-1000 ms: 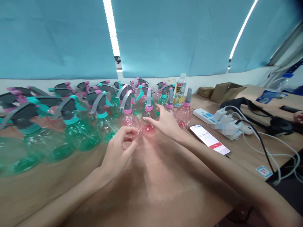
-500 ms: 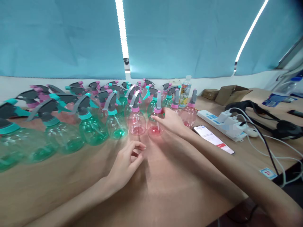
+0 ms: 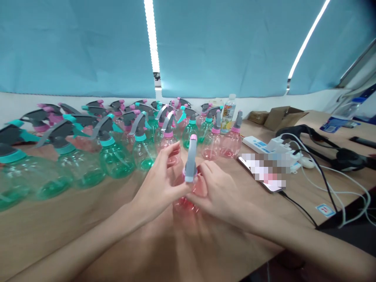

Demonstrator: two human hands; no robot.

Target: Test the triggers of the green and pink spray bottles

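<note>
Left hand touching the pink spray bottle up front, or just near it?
Touching. Head view: the left hand presses on the pink spray bottle at its collar, no gap; the right hand cups its body.

Only bare parts of the person are shown: the left hand (image 3: pixel 157 188) and the right hand (image 3: pixel 219 194), each followed by a bare forearm. The left forearm (image 3: pixel 94 241) and the right forearm (image 3: pixel 296 241) are seen uncovered along their whole visible length, up to the lower edge of the view, where they are blurred. Both are slim and smooth, and the wrists (image 3: pixel 133 209) are narrow. The fingers (image 3: pixel 172 150) are long and slender; the nails are too small to be told.
</note>
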